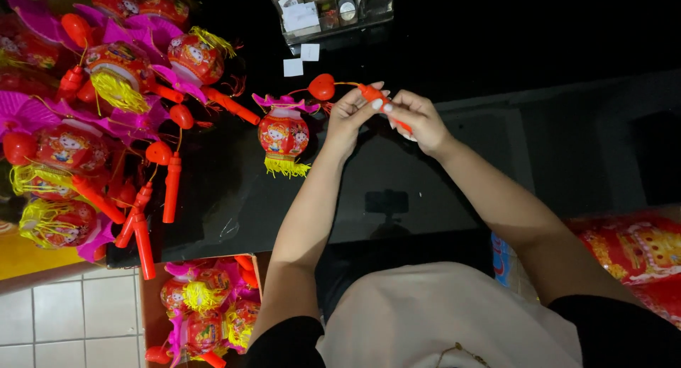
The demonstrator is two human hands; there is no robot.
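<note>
A small red paper lantern [283, 136] with a pink top and yellow fringe lies on the black glossy table [440, 42]. A thin wire runs from it past a red heart-shaped piece [321, 86] to an orange-red stick handle [379, 102]. My left hand [349, 116] pinches the stick near its wire end. My right hand [420, 120] grips the same stick further along, its white end poking out by my fingers.
A heap of several finished lanterns [92, 98] with red sticks covers the table's left side. A box [202, 308] of more lanterns sits on the tiled floor below. A clear plastic container [330, 10] and two white paper squares [301, 59] lie at the far edge. Red printed packaging [638, 254] lies at right.
</note>
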